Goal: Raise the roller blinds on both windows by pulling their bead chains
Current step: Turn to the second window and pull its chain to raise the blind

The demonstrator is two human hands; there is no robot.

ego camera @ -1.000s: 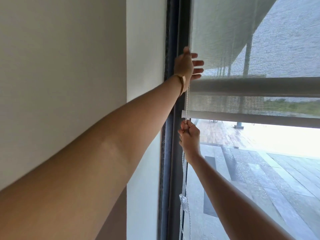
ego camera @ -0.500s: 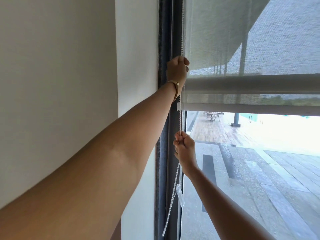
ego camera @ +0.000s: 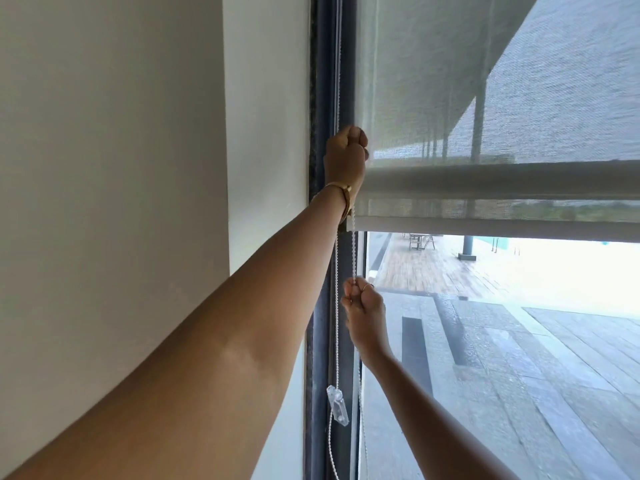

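Bead chain [ego camera: 353, 252] hangs down the left edge of the window, just beside the dark window frame [ego camera: 320, 306], with two strands visible: one runs straight down close to the frame, the other passes through both fists. Left hand [ego camera: 346, 155] is up high, fingers curled into a closed fist around the chain, just above the roller blind's [ego camera: 485, 98] lower edge. Right hand [ego camera: 363, 310] sits lower, below the bottom rail [ego camera: 485, 229], fingers pinched closed on the same strand, chain coming out the top of the fist. Between the two hands the strand looks taut and about vertical. Clear plastic chain connector [ego camera: 337, 405] dangles on the loop below the right hand, near the frame.

Blind is partly raised: bottom rail sits around mid-window, clear glass below it, mesh fabric above. Second window not in view, so task looks under halfway.

Step in hand, as I judge it: hand-over-hand pull on the chain. To do it well, pull straight down along the frame, not outward, so the beads stay seated in the clutch at the top (not visible). Keep one fist closed while the other regrips so the blind does not slip back. Watch the connector; it may stop at the clutch.
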